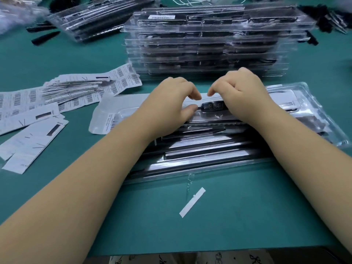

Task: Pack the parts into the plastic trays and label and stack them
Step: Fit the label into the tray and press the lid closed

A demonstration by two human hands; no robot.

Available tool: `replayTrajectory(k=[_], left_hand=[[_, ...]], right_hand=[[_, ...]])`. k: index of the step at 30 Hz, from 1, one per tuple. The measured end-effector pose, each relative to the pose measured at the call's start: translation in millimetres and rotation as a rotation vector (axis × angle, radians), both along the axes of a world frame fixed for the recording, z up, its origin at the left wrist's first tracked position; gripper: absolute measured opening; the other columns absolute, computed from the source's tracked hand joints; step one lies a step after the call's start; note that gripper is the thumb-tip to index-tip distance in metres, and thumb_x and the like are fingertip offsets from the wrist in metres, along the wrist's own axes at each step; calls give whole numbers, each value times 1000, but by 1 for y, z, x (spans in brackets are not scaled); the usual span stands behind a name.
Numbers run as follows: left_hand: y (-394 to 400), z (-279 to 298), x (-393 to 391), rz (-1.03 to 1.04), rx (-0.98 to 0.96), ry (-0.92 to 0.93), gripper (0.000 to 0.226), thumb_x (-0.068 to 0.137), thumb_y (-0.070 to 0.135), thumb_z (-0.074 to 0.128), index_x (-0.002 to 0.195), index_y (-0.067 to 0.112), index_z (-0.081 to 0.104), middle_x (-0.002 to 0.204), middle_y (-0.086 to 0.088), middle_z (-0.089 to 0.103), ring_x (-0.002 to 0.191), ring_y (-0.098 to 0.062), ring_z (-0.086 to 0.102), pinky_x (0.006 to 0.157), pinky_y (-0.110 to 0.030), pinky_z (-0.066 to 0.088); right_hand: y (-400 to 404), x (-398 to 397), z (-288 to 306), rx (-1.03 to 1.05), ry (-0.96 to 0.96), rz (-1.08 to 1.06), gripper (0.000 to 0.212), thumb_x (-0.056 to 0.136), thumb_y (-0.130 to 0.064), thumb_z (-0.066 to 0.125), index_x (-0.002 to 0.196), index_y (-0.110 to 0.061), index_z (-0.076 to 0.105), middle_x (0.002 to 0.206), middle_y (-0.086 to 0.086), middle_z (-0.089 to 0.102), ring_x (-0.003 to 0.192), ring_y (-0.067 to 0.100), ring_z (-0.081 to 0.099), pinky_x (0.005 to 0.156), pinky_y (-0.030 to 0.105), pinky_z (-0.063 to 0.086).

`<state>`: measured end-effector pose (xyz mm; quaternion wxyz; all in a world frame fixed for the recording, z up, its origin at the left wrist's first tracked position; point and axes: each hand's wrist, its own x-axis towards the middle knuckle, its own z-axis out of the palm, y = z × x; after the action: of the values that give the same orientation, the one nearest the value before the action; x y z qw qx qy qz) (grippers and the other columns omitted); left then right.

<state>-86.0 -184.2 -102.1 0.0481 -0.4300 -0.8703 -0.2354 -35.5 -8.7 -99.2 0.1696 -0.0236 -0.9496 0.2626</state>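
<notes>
Both hands work at the centre of the frame, over the far half of a clear plastic tray (282, 149). Left hand (171, 100): fingers curled, thumb and fingertips pinching the left end of a small black part (213, 107), where a thin stub sticks out. Right hand (242, 92): fingers curled down over the part's right end; the contact itself is hidden under the knuckles, so whether it truly grips cannot be told. The part lies between the two hands, level, along a white insert (118, 111) that runs to 9 o'clock and ends in a barcode sticker.

Tray spreads from the grip toward 6 and 3 o'clock, long black strips (200, 149) lying in its channels, side by side.

At 12 o'clock, just beyond the hands: a tall stack of filled trays (209, 48), one white label on top. At 11 o'clock, farther off, a second, lower stack (91, 21), tilted.

At 9 o'clock: loose barcode label sheets (72, 88) and white cards (32, 141), overlapping on the green mat (247, 216).

At 6 o'clock, near the tray's front edge: one white paper strip (192, 202), lying diagonal.
</notes>
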Motion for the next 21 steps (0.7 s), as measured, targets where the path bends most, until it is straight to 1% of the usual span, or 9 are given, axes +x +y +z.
replayTrajectory(k=[3, 5, 6, 8, 9, 11, 13, 17, 21], left_hand=[[-1, -1, -1, 3, 2, 2, 22, 91, 25, 59, 112, 19, 61, 108, 11, 59, 95, -5, 40, 77, -13, 23], [0, -2, -1, 6, 6, -30, 21, 91, 25, 59, 112, 20, 61, 103, 15, 55, 94, -3, 41, 74, -12, 23], [0, -2, -1, 9, 7, -47, 21, 91, 25, 59, 112, 21, 60, 101, 16, 54, 93, -3, 41, 72, -13, 23], [1, -2, -2, 13, 4, -66, 21, 91, 25, 58, 112, 21, 60, 99, 17, 53, 92, -3, 43, 72, -14, 24], [1, -2, -2, 15, 0, -68, 21, 92, 25, 58, 112, 21, 59, 97, 18, 52, 92, -4, 43, 72, -14, 25], [1, -1, -3, 17, -4, -78, 21, 92, 26, 58, 112, 22, 59, 90, 24, 49, 87, -2, 45, 72, -14, 26], [1, 0, -2, 22, 1, -94, 19, 91, 27, 59, 110, 23, 59, 84, 28, 46, 77, 2, 47, 71, -16, 28], [1, 1, -2, 13, 14, -99, 18, 91, 27, 59, 109, 23, 60, 92, 23, 54, 90, -5, 51, 78, -20, 35], [0, 0, -2, 9, 25, -119, 16, 91, 27, 60, 107, 27, 60, 87, 30, 50, 91, -3, 47, 78, -19, 32]], right_hand=[[2, 1, 0, -28, 31, 0, 44, 80, -30, 31, 73, -18, 73, 66, 7, 60, 88, 18, 40, 66, 25, 26], [4, 3, 1, -101, 53, -20, 42, 79, -30, 33, 71, -18, 73, 68, 6, 62, 90, 15, 43, 65, 12, 30], [4, 2, 1, -115, 41, -28, 42, 78, -31, 33, 72, -19, 72, 64, 1, 61, 87, 13, 45, 64, 11, 30], [3, 0, -1, -63, -9, -25, 41, 79, -31, 32, 75, -17, 70, 53, -4, 52, 76, 13, 44, 63, 27, 30], [1, -1, -1, -5, -21, -13, 41, 80, -31, 31, 77, -14, 68, 53, -5, 48, 76, 16, 44, 65, 31, 27], [-1, -3, -1, 130, 14, 14, 45, 80, -30, 28, 77, -9, 68, 65, -5, 55, 87, 24, 47, 74, 34, 30], [0, -2, 0, 194, 54, 16, 48, 79, -29, 26, 75, -9, 70, 79, 2, 64, 93, 28, 48, 84, 42, 35], [1, 1, 0, -10, 9, 19, 38, 81, -29, 30, 75, -16, 65, 74, -6, 62, 93, 18, 44, 88, 38, 32], [1, 1, 0, -77, -45, 35, 34, 81, -29, 31, 78, -15, 62, 71, -7, 56, 85, 9, 41, 84, 34, 27]])
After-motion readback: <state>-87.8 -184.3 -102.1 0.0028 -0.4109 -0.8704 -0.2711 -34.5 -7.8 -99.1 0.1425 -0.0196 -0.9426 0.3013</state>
